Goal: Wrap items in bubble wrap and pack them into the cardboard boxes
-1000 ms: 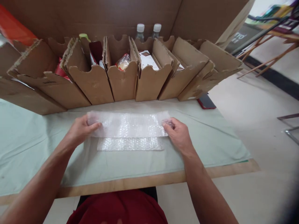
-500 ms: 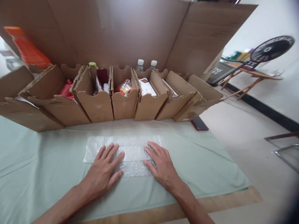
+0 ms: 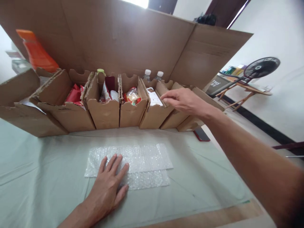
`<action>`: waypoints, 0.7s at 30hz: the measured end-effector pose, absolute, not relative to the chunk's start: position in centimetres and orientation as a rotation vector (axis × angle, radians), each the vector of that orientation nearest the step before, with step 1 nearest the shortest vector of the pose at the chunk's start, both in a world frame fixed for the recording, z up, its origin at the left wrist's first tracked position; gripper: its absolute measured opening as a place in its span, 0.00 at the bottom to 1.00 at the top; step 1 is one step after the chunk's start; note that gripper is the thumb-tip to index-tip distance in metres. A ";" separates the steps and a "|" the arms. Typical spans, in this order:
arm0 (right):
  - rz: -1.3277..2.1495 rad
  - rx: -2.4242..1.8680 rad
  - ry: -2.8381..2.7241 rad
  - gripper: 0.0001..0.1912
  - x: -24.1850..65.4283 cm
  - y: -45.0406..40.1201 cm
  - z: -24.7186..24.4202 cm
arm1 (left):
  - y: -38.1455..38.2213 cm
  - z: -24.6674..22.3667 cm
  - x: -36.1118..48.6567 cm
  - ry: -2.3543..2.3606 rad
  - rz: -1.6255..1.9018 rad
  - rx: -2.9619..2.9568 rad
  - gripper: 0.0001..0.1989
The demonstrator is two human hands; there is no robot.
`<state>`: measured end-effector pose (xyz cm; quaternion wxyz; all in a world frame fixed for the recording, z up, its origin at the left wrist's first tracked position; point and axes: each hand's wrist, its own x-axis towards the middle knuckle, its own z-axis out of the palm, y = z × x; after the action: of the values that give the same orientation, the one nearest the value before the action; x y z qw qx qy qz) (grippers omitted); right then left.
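My left hand lies flat with its fingers spread on the left part of a folded sheet of bubble wrap. The sheet rests on a pale green cloth, its lower layer showing below the upper one. My right hand reaches over the right-hand cardboard bins, its loosely bent fingers pointing left and holding nothing that I can see. Near its fingertips is a white box inside one cardboard bin. Whether the fingers touch that box or the bin's edge is unclear.
Left of there, bins hold a bread packet and a red packet. Behind stand an orange bottle, clear bottles with white caps and a tall cardboard panel. A dark phone-like slab lies right.
My right hand has lifted off the bubble wrap and moved up and forward over the bins. My left hand stays on the wrap. The view has tilted up slightly.
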<state>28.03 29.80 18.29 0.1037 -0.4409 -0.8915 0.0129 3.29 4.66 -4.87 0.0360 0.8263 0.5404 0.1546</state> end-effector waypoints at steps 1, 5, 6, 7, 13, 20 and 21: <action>0.087 -1.318 -2.749 0.12 27.5 31.4 18.2 | 4.7 -4.9 3.3 1.665 0.469 2.521 0.30; 0.388 -1.235 -3.009 0.07 25.6 35.2 17.0 | 4.7 -4.7 3.3 1.667 0.437 2.469 0.30; 0.500 -1.206 -3.041 0.06 25.2 35.5 16.7 | 4.8 -4.6 3.3 1.658 0.431 2.458 0.30; 0.603 -1.185 -3.065 0.07 24.8 35.5 16.4 | 4.8 -4.6 3.3 1.648 0.428 2.447 0.30; 0.710 -1.222 -2.973 0.10 23.3 34.6 15.4 | 5.0 -4.4 3.2 1.630 0.445 2.394 0.31; 0.285 -1.596 -2.627 0.12 23.6 33.1 14.6 | 4.9 -4.2 3.0 1.627 0.451 2.411 0.29; 0.219 -1.603 -2.571 0.12 24.0 32.3 15.4 | 4.9 -4.3 3.0 1.626 0.465 2.417 0.29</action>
<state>24.00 32.35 15.36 0.0519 -0.5269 -0.8453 0.0719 2.95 4.92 -4.29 0.0957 0.8155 0.5488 0.1569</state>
